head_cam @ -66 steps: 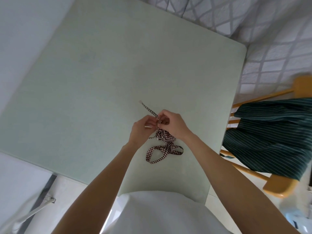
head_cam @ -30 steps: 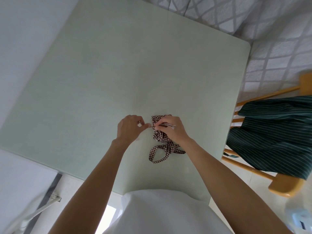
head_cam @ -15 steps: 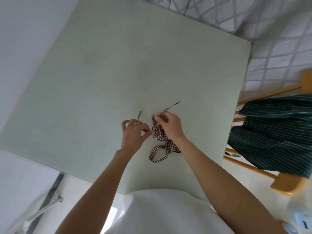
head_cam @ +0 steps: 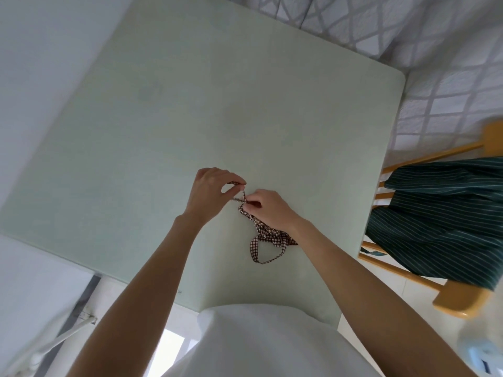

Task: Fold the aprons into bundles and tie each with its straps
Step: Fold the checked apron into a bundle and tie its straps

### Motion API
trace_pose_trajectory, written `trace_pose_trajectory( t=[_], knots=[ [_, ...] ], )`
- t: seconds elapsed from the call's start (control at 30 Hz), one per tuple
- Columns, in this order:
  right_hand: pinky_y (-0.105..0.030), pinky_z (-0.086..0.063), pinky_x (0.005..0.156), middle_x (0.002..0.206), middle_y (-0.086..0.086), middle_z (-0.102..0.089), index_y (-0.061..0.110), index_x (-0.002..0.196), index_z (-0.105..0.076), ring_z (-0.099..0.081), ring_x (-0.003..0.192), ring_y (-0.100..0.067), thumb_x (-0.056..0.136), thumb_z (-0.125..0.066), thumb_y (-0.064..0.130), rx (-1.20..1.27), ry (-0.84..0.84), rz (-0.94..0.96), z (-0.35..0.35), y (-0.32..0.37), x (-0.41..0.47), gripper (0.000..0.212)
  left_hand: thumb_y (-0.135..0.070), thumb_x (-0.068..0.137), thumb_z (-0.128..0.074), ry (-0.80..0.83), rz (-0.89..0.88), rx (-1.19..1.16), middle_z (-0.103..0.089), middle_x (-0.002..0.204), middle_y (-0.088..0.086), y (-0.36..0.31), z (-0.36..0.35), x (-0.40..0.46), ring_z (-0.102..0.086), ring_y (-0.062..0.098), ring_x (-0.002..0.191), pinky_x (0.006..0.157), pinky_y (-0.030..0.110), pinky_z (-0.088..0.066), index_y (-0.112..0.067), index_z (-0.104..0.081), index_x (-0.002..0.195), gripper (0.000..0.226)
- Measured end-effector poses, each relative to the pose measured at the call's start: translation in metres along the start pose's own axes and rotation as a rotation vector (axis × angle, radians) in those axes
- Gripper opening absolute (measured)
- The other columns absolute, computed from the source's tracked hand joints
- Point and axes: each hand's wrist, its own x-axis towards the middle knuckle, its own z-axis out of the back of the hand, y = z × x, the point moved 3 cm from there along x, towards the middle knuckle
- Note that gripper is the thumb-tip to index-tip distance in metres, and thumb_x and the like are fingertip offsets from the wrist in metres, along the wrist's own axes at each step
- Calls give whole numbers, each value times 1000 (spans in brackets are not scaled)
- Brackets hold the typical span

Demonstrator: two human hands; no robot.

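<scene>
**Both hands pinch the checked straps above the bundle**

The checked apron bundle (head_cam: 268,235) lies on the pale green table (head_cam: 190,104), near the table's front edge and toward its right side. A loop of checked strap (head_cam: 265,253) trails from the bundle toward the front edge and lies flat on the tabletop.

The left hand (head_cam: 211,193) is just beyond the bundle and to its left. Its thumb and forefinger are pressed tip to tip in a ring and pinch a thin strap end (head_cam: 237,183); the other fingers are curled behind. The strap runs taut from that pinch down toward the right hand.

The right hand (head_cam: 269,206) is directly over the far end of the bundle, with the wrist lying across the bundle's right side. Its fingertips are drawn together and pinch the strap where the two strands cross, just beside the left hand's pinch. Whether a knot sits under the fingers cannot be told.

To the right of the table, well apart from the bundle, a dark green striped apron (head_cam: 446,221) hangs over a wooden chair (head_cam: 460,302).
</scene>
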Motion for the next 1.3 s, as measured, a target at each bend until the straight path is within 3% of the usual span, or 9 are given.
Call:
trace_pose_trajectory(
  t=[0.2,0.33,0.47,0.57,0.7,0.8,1.0,1.17,1.3],
  knots=[
    [-21,-40,83,96,0,-72,13,98,-74,-61,90,-11,91,-58,22,300,-92,-123,8,-6,-8,19,-29,83,-67,-171,204,41,-53,124,-1,-4,-20,-18,-47,17,113,99,36,-32,-25,-58,114,32],
    [-22,-42,78,78,6,-69,13,86,-75,-58,76,-6,88,-58,19,442,-140,-242,7,-13,-7,18,-19,85,-66,-305,125,-8,-58,110,1,-22,-18,-36,-50,17,103,90,31,-38,-16,-59,101,18],
    [-17,-35,61,54,16,-57,10,86,-75,-47,55,-1,89,-60,20,472,-75,-259,5,-13,-8,19,-23,81,-72,-122,124,-131,-65,99,-6,-29,-31,-44,-58,4,90,79,20,-47,-16,-65,99,20],
    [-27,-45,73,77,2,-70,10,91,-74,-62,74,-11,90,-59,25,361,-32,-220,5,-11,-8,21,-19,77,-75,-111,172,-187,-69,89,-5,-25,-33,-45,-64,4,75,67,21,-53,-15,-70,93,17],
    [-24,-44,74,73,13,-60,11,99,-70,-54,69,0,92,-57,23,263,-47,-175,9,-9,-9,19,-20,80,-72,-84,195,-132,-72,83,-5,-23,-35,-40,-67,10,69,62,28,-55,-17,-72,92,11],
    [-27,-48,86,101,-1,-67,11,112,-64,-60,90,-12,90,-57,15,172,-22,-142,8,-9,-7,23,-13,82,-68,-87,271,-155,-72,84,-3,-23,-36,-39,-66,13,71,67,25,-52,-17,-71,92,11],
    [-33,-48,70,83,-1,-63,13,94,-54,-56,74,-17,84,-56,1,-73,-258,65,2,-2,-11,16,-13,82,-63,61,534,-274,-71,87,-3,-18,-42,-39,-64,11,79,77,25,-50,-16,-71,92,13],
    [-35,-48,58,78,-7,-62,7,76,-65,-59,73,-25,78,-59,-6,-254,-355,139,-11,-6,-13,14,-24,88,-59,256,655,-293,-64,78,-2,-13,-42,-36,-52,9,67,59,18,-36,-12,-69,90,16],
    [-28,-49,64,91,-6,-64,6,90,-70,-62,79,-21,79,-66,0,-180,-422,146,-18,-7,-17,13,-21,92,-49,312,843,-597,-58,75,1,-11,-42,-36,-47,14,72,60,22,-33,-8,-65,86,21]
  ],
)
